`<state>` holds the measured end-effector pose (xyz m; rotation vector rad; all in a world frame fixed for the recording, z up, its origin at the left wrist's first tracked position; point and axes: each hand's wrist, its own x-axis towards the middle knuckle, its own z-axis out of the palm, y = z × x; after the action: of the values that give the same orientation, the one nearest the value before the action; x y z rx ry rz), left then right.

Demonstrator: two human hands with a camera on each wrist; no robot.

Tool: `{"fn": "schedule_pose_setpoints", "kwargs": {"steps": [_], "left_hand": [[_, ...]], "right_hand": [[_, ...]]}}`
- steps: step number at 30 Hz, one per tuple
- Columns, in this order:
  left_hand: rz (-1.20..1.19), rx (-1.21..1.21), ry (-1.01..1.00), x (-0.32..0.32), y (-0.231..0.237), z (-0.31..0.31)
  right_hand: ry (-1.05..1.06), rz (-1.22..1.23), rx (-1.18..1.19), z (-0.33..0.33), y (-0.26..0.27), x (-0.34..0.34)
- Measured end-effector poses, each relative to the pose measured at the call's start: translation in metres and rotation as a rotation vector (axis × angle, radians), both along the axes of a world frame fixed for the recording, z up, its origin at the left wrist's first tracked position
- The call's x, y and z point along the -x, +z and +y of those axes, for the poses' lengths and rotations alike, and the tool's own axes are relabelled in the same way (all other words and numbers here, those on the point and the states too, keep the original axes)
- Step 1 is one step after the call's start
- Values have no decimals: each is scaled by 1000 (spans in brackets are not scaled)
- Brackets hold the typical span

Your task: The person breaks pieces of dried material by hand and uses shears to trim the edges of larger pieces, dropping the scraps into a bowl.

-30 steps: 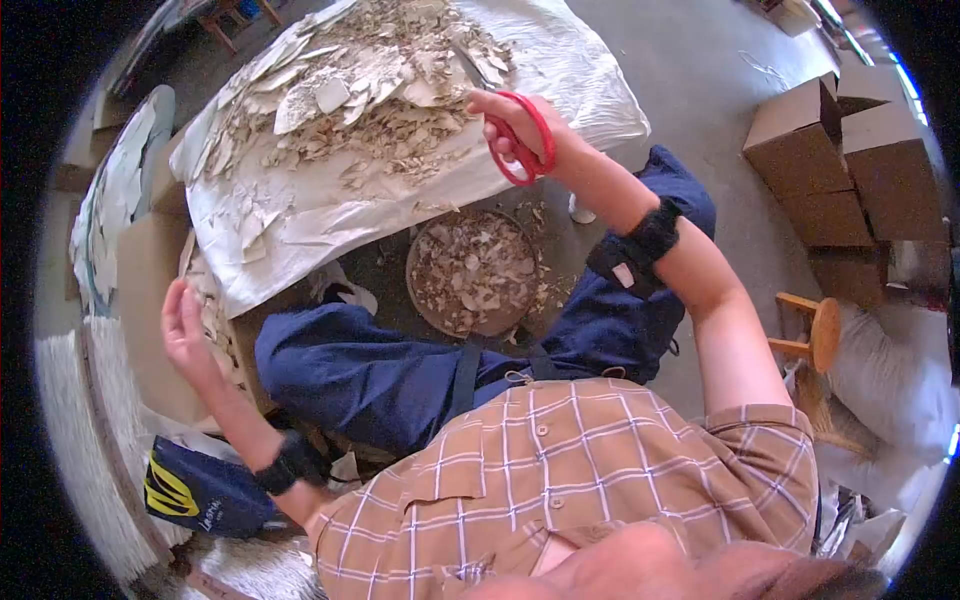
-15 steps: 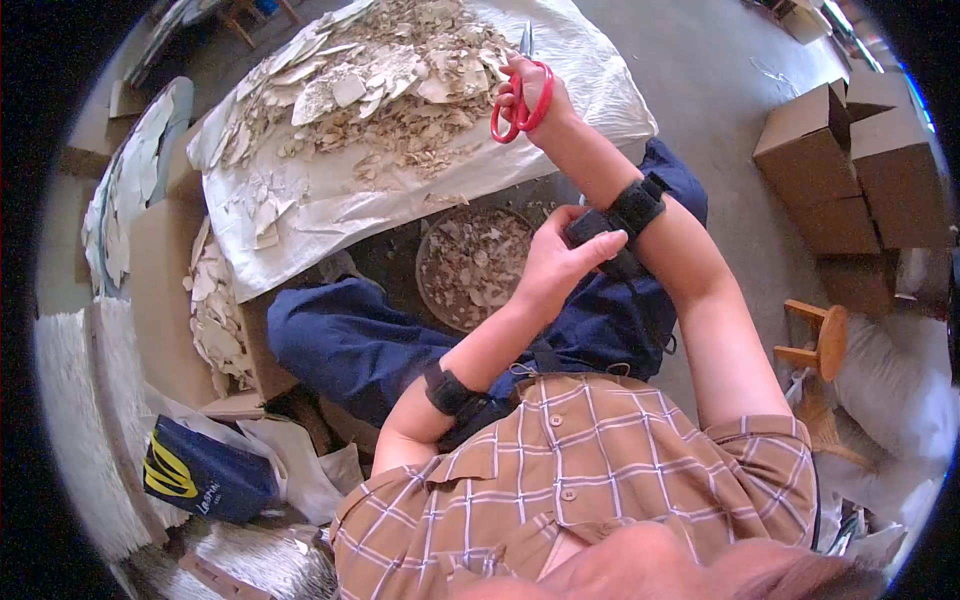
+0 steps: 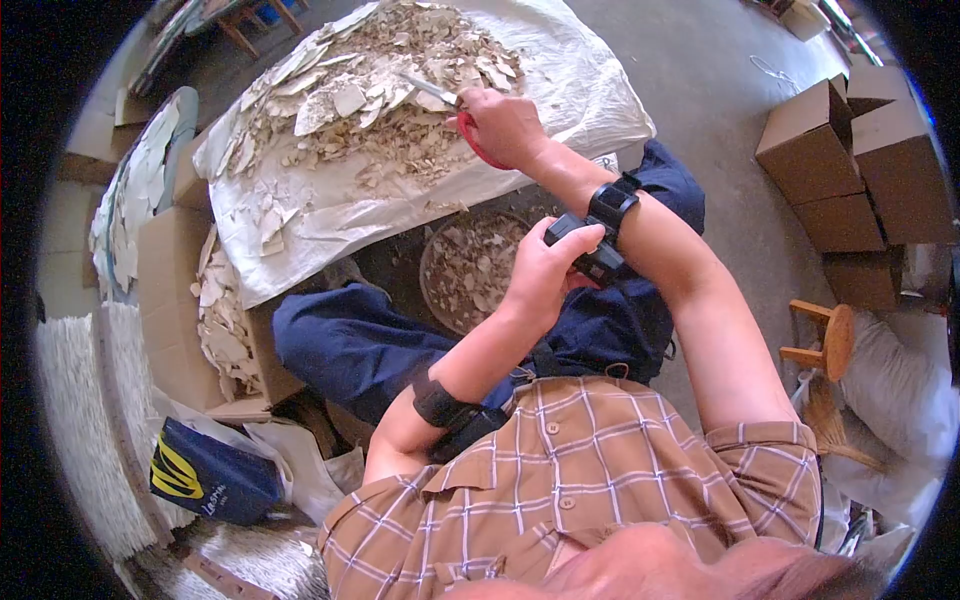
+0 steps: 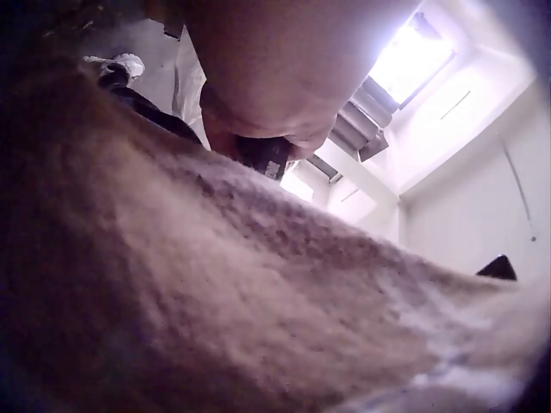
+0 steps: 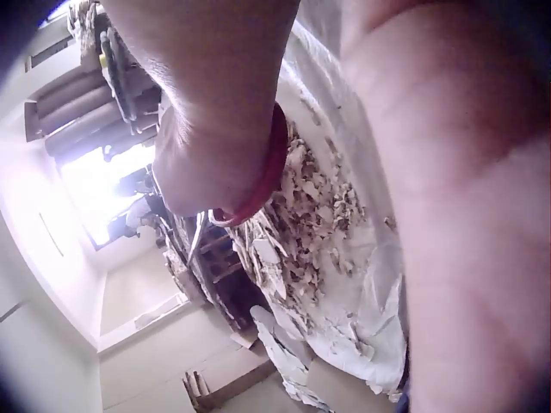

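Note:
My right hand [image 3: 507,130] holds scissors [image 3: 474,142] with red handles, their blades pointing left over a heap of pale, flat, flaky pieces [image 3: 348,100]. In the right wrist view a red handle [image 5: 269,176] loops around that hand. My left hand [image 3: 540,268] grips the black wrist device [image 3: 594,258] strapped on the right forearm, thumb on top of it. The left wrist view is mostly filled by blurred brown cloth [image 4: 215,292], with part of a hand [image 4: 275,77] above it.
The heap lies on a white sheet [image 3: 590,95]. Below its edge sits a round pan [image 3: 428,275] of similar pieces between the knees. An open carton [image 3: 170,300] with pieces stands left, a dark blue bag [image 3: 215,470] nearer. Cardboard boxes [image 3: 810,150] and a wooden stool [image 3: 835,340] are right.
My left hand came across from the far left to the right wrist and now grips the device there. The right hand turned, swinging the scissors' blades from pointing away to pointing left.

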<state>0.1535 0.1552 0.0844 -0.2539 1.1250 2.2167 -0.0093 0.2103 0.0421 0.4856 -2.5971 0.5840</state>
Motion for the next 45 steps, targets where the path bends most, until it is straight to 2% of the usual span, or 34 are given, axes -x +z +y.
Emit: {"fn": "schedule_pose_setpoints", "kwargs": {"steps": [3, 8, 17, 19, 20, 21, 23, 25, 26, 27, 29, 31, 33, 35, 40, 42, 43, 45], "left_hand": [[-29, -52, -15, -2, 3, -3], [-5, -23, -18, -5, 11, -4], [14, -64, -34, -4, 21, 1], [71, -38, -55, -6, 27, -1], [74, -37, -50, -7, 26, -3], [133, -41, -90, -9, 25, -6], [192, -48, -115, -9, 21, -10], [309, -3, -69, -5, 8, -14], [355, 51, -74, -3, -3, -15], [357, 46, -76, -1, -6, -14], [188, -372, 60, 3, -9, -10], [142, -438, 74, 11, -15, -4], [186, -340, 103, 14, -18, 5], [214, -349, 63, 14, -16, 14], [279, -382, -2, 15, -18, 22], [512, -25, -158, 19, -26, 20], [515, -26, -159, 16, -31, 21], [865, 98, -166, 9, -38, 23]], "right_hand": [[62, -50, -84, -2, -3, -7], [186, 43, -165, -3, -5, -13], [371, 29, -545, -6, -8, -19], [333, -41, -332, -6, -9, -17], [173, -33, -181, -8, -10, -16], [182, -33, -181, -6, -11, -4], [-82, -253, 420, 0, -12, 27], [-69, -693, 1494, 3, 23, 27], [-95, -669, 1628, 3, 43, 21], [-13, -697, 1756, 8, 38, 35], [133, -885, 2015, 21, 37, 37], [157, -925, 2092, 22, 44, 35], [177, -958, 2176, 21, 51, 30], [297, -1035, 2345, 16, 60, 22], [393, -1093, 2356, 3, 64, 9], [411, -1133, 2386, 2, 68, 1], [413, -1131, 2385, 3, 66, 1], [414, -1104, 2332, 1, 68, -1]]}}
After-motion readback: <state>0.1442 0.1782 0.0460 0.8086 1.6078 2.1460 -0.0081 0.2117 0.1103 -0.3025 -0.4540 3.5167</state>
